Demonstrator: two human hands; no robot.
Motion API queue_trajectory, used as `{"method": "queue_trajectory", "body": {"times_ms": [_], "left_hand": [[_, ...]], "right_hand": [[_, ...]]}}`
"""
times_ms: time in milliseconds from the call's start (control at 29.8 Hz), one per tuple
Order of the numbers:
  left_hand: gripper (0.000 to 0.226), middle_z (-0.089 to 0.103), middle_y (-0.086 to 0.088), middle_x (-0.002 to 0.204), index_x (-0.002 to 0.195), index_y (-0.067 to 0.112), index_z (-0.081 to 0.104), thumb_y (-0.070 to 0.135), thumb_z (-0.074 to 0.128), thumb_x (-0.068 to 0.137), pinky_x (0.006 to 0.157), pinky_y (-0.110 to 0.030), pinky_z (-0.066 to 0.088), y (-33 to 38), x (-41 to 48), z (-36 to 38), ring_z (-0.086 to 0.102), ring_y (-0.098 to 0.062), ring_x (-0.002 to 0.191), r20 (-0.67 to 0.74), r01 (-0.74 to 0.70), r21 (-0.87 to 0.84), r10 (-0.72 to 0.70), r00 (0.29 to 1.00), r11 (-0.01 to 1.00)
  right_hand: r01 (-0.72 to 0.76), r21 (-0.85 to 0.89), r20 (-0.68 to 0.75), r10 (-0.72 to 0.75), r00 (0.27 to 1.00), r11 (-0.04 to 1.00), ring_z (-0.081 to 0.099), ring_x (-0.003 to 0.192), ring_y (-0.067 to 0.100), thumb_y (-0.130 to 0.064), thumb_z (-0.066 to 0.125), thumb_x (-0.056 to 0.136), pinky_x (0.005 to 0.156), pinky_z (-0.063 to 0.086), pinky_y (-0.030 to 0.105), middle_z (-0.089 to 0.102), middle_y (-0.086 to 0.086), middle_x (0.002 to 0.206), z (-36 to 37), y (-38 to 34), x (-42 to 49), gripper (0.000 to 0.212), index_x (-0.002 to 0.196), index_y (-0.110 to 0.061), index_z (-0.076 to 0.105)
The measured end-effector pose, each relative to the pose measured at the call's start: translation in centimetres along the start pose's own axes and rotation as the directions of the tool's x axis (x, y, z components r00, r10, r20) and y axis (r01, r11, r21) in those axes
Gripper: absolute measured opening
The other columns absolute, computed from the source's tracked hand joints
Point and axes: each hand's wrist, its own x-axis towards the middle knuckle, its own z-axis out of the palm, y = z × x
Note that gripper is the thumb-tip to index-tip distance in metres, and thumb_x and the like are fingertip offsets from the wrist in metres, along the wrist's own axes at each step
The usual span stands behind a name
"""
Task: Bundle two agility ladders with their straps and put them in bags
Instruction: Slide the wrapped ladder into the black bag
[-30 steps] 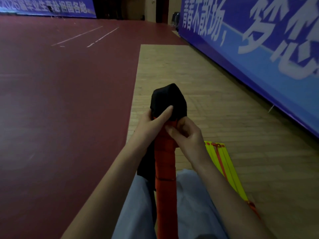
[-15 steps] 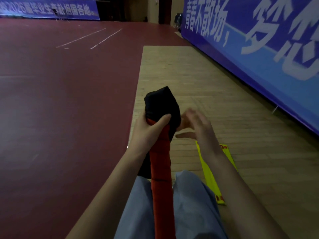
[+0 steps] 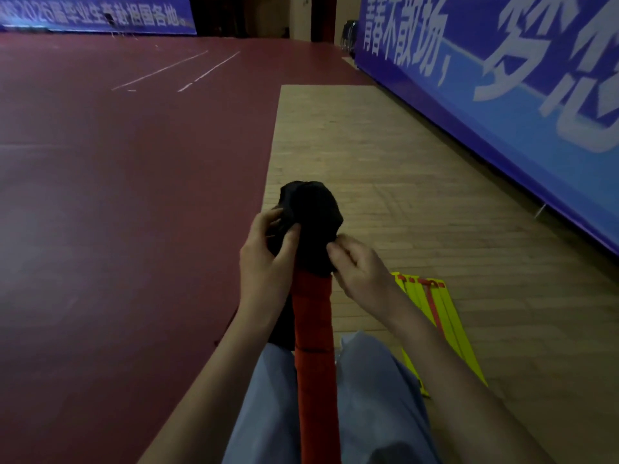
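A bundled orange agility ladder (image 3: 313,333) stands upright between my knees. A black bag (image 3: 313,216) covers its top end. My left hand (image 3: 268,259) grips the bag's left side, thumb across the cloth. My right hand (image 3: 360,272) pinches the bag's lower right edge at the ladder's top. More black cloth hangs down behind my left wrist. A second bundled ladder, yellow with an orange strap (image 3: 435,316), lies flat on the wooden floor to the right of my right forearm.
I sit on a strip of wooden floor (image 3: 385,182) beside a dark red court floor (image 3: 134,195). A blue banner wall (image 3: 502,95) runs along the right. My legs in light blue trousers (image 3: 375,396) fill the bottom of the view.
My right hand let go and lifted off half a second ago, and now pinches the bag's lower edge again. My left hand has moved up onto the bag. The bag sits lower over the ladder.
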Motion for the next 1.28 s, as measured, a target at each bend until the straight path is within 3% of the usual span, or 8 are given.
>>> {"method": "queue_trajectory", "body": {"times_ms": [202,403,638,806,974,1075,1176,1277], "left_hand": [[0.018,0.058,0.006,0.071,0.076,0.012,0.058,-0.005,0.062,0.081,0.061,-0.014,0.043,-4.8,-2.9,-0.2,0.056,0.004,0.065,0.26,0.091,0.248,-0.157,0.953,0.965],[0.023,0.06,-0.003,0.061,0.071,0.005,0.06,-0.005,0.051,0.089,0.055,-0.017,0.047,-7.7,-7.3,-0.8,0.058,-0.011,0.058,0.506,0.745,-0.003,-0.642,0.576,0.667],[0.02,0.051,-0.006,0.08,0.088,0.011,0.051,0.026,0.063,0.086,0.059,-0.018,0.043,-9.3,-5.3,0.3,0.051,-0.012,0.069,0.189,0.645,-0.011,-0.632,0.752,0.764],[0.041,0.054,0.0,0.1,0.106,0.016,0.039,0.029,0.069,0.081,0.095,-0.037,0.048,-10.1,-5.1,3.0,0.055,-0.02,0.105,0.303,0.779,-0.025,-0.738,0.603,0.626],[0.029,0.063,-0.011,0.115,0.11,0.01,0.055,0.014,0.067,0.084,0.086,-0.028,0.05,-10.0,-5.9,3.8,0.061,-0.021,0.102,0.388,0.746,-0.035,-0.679,0.623,0.665],[0.023,0.063,-0.004,0.105,0.103,0.019,0.057,0.014,0.068,0.084,0.087,-0.025,0.049,-9.7,-7.5,3.4,0.061,-0.018,0.101,0.371,0.7,0.001,-0.65,0.663,0.714],[0.019,0.063,0.0,0.097,0.103,0.016,0.059,0.014,0.066,0.085,0.072,-0.009,0.05,-9.5,-10.1,2.4,0.063,-0.013,0.093,0.363,0.648,0.07,-0.624,0.692,0.758],[0.031,0.061,0.001,0.099,0.114,0.006,0.057,0.01,0.065,0.085,0.069,-0.004,0.046,-10.4,-13.1,0.8,0.062,-0.014,0.1,0.457,0.547,0.218,-0.58,0.675,0.808]], "right_hand": [[-0.152,-0.187,0.171,0.185,0.968,0.97,0.033,0.043,0.0,-0.01,0.048,0.093,0.048,0.025,0.019,0.037,-0.014,0.042,0.9,5.5,-4.2,0.042,0.055,-0.024,0.038],[-0.383,-0.143,0.411,0.407,0.816,0.913,0.035,0.027,0.003,-0.01,0.044,0.096,0.033,0.025,0.014,0.039,-0.009,0.033,1.0,7.7,-7.7,0.037,0.06,-0.018,0.04],[-0.488,-0.041,0.59,0.416,0.692,0.872,0.034,0.03,0.002,-0.005,0.04,0.097,0.034,0.029,0.014,0.039,-0.01,0.033,1.5,7.2,-8.7,0.036,0.062,-0.015,0.038],[-0.515,-0.128,0.568,0.488,0.662,0.848,0.039,0.03,0.001,-0.007,0.045,0.095,0.036,0.032,0.013,0.042,-0.011,0.033,1.9,8.0,-8.9,0.035,0.061,-0.014,0.042],[-0.55,0.107,0.125,0.538,0.834,0.828,0.045,0.043,-0.002,-0.02,0.061,0.088,0.042,0.035,0.015,0.051,-0.008,0.053,1.2,9.0,-7.8,0.021,0.07,-0.014,0.052],[-0.492,0.302,-0.229,0.563,0.794,0.817,0.061,0.084,0.013,-0.047,0.07,0.072,0.072,0.051,0.029,0.061,0.005,0.096,1.3,10.1,-5.4,0.04,0.095,-0.018,0.055],[-0.557,0.215,-0.133,0.589,0.797,0.802,0.05,0.115,0.016,-0.04,0.067,0.081,0.093,0.041,0.026,0.048,0.002,0.125,2.2,9.7,-3.1,0.066,0.134,-0.015,0.037],[-0.619,0.256,0.099,0.617,0.781,0.743,0.06,0.097,0.014,-0.026,0.065,0.085,0.081,0.048,0.02,0.06,0.0,0.108,4.2,9.1,-3.0,0.04,0.12,-0.015,0.048]]}}
